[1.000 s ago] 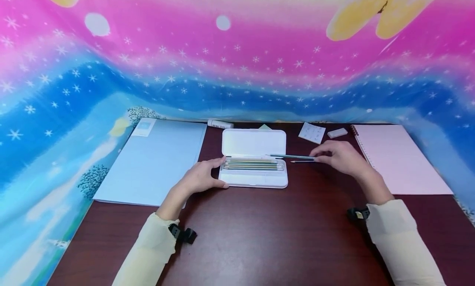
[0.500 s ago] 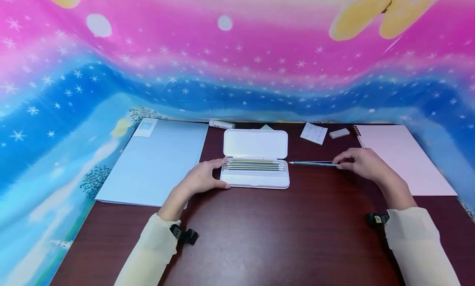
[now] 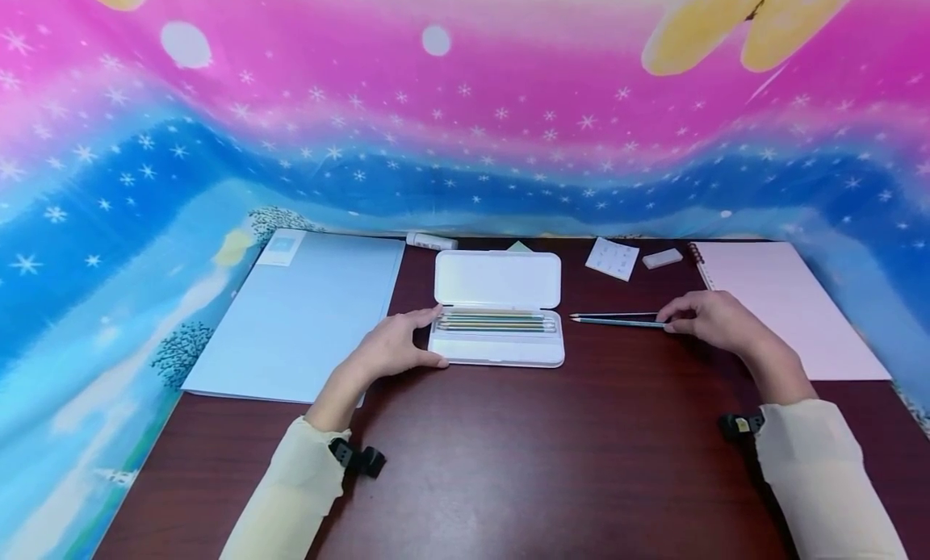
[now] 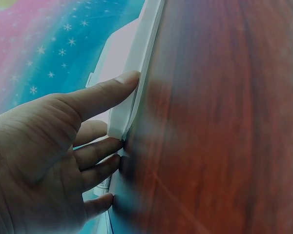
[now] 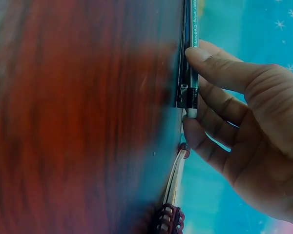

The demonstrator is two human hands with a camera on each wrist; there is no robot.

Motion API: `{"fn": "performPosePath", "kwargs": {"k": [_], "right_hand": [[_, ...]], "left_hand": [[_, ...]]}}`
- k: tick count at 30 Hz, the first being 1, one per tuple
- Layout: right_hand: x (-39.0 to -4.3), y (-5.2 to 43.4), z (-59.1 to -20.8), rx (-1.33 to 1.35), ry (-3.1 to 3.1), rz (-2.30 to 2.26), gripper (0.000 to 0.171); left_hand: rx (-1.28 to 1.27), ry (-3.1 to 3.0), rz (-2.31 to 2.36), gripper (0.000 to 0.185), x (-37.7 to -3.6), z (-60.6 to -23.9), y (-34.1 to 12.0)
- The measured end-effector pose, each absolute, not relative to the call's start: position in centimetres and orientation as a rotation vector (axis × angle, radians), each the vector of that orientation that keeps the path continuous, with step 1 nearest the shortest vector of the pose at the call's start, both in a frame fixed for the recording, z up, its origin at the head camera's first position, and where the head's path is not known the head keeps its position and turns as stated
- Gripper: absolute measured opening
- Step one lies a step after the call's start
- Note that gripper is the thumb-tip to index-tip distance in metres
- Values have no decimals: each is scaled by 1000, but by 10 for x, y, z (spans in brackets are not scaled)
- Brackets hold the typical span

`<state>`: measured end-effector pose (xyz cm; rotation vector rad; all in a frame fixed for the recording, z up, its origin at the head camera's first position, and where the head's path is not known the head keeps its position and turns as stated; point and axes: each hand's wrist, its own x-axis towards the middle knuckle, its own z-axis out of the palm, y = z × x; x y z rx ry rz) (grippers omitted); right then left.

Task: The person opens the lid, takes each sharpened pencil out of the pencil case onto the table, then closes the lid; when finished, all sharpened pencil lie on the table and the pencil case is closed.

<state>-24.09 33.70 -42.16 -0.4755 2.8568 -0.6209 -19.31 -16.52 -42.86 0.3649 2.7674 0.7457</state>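
Observation:
An open white pencil case [image 3: 498,350] lies in the middle of the dark wooden table [image 3: 508,463], lid [image 3: 497,279] folded back, with several pencils in its tray. My left hand [image 3: 425,338] grips the case's left end, thumb along the near edge [image 4: 132,80] and fingers at the end. Right of the case, two pencils lie side by side on the table. My right hand [image 3: 672,323] pinches the eraser end of the nearer teal pencil [image 3: 617,322]; in the right wrist view the thumb and fingers [image 5: 205,63] close on that pencil [image 5: 193,29].
A pale blue folder [image 3: 305,314] lies at the left and a pink spiral notebook [image 3: 788,306] at the right. Behind the case are a white tube [image 3: 431,240], a small white card [image 3: 612,259] and a white eraser [image 3: 662,258]. A starry cloth hangs behind.
My right hand drew the teal pencil from above the case out to the right and lowered it onto the table beside the other pencil. The left hand stayed on the case.

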Motion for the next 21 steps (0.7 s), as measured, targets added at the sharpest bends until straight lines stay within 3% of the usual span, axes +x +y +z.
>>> {"fn": "performPosePath", "kwargs": {"k": [21], "right_hand": [[-251,331,-421,-434,2870,-487,6]], "left_hand": [[380,2781,763,96,-191,-429,-165]]}}
